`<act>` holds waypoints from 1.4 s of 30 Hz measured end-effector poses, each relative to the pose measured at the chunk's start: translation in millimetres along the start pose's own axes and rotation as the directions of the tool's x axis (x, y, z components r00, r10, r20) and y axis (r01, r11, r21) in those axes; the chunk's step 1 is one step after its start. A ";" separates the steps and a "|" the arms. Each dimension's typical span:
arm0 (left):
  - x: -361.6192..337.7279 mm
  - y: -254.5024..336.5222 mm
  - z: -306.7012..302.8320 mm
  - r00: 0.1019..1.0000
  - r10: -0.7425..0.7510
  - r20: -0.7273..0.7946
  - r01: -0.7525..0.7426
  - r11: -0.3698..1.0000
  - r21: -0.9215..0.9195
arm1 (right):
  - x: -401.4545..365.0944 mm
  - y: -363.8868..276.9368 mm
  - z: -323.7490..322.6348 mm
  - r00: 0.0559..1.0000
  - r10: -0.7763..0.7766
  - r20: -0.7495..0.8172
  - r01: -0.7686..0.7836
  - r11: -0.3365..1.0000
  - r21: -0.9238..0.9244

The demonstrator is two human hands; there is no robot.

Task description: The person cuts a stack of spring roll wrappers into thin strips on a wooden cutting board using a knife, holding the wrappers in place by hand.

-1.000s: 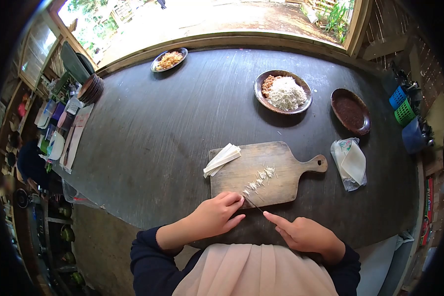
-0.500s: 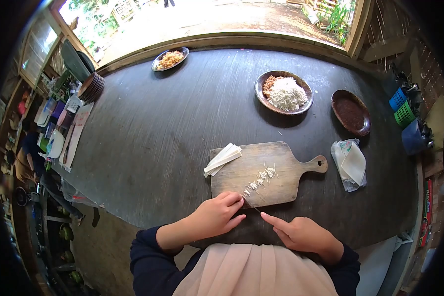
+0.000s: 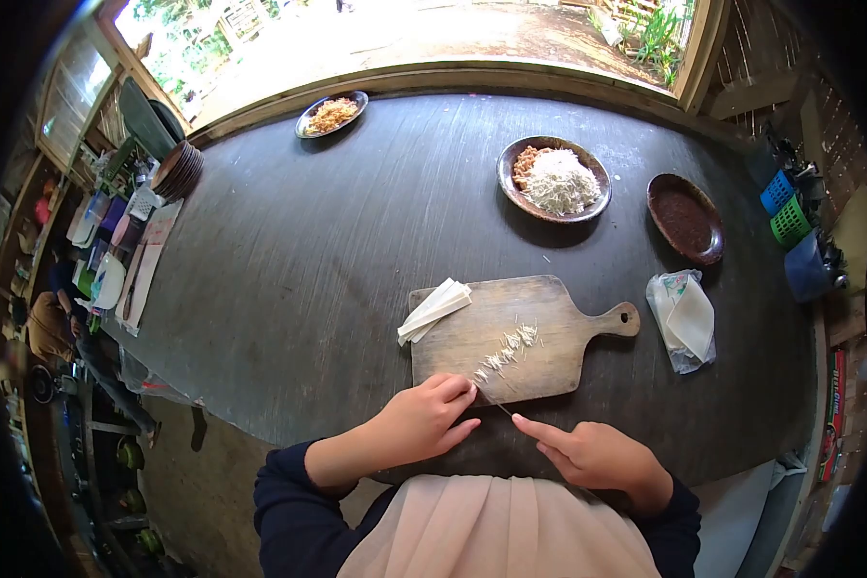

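Observation:
A wooden cutting board (image 3: 549, 308) lies on the dark table, its handle pointing right. My left hand (image 3: 422, 416) is at the board's near left edge, fingertips closed on a white strip that is mostly hidden under them. In my right hand (image 3: 592, 453) is a knife (image 3: 494, 401), its thin blade reaching to the left fingertips and the index finger stretched along it. Small white slivers (image 3: 511, 347) run diagonally across the board beyond the blade. Several longer white strips (image 3: 435, 310) are stacked at its far left corner.
Beyond the board stands a bowl (image 3: 597, 204) of white shreds and brown pieces. An oval brown dish (image 3: 684, 220) and a plastic packet (image 3: 682, 321) lie to the right. A plate of orange-brown food (image 3: 331, 117) is at the back. Another person (image 3: 63, 299) is at far left.
Both hands stay almost in place, with the right hand and knife shifted very slightly. The other person at far left has changed posture a little.

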State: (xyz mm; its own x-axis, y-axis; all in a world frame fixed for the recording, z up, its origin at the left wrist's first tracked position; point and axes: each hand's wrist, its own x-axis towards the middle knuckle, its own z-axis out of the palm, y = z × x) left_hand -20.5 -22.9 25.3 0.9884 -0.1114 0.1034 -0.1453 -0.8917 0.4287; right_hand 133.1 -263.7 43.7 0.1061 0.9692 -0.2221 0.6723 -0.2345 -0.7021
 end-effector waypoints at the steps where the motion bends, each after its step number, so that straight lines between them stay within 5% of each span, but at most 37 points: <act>1: -0.1 -0.2 0.0 1.000 -0.001 0.000 0.001 1.000 0.000 | -1.7 -0.8 -3.1 1.000 0.000 0.000 0.000 1.000 0.001; 42: -1.0 1.0 -0.5 1.000 -0.005 0.009 0.005 1.000 0.019 | 9.0 3.3 13.1 0.996 -0.028 -0.079 0.027 0.999 -0.020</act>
State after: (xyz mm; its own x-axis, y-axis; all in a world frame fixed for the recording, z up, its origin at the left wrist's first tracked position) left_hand -21.7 -23.5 26.0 0.9894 -0.1110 0.0933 -0.1398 -0.9005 0.4117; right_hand 126.7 -256.7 30.5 0.1444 0.9784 -0.1480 0.6891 -0.2068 -0.6945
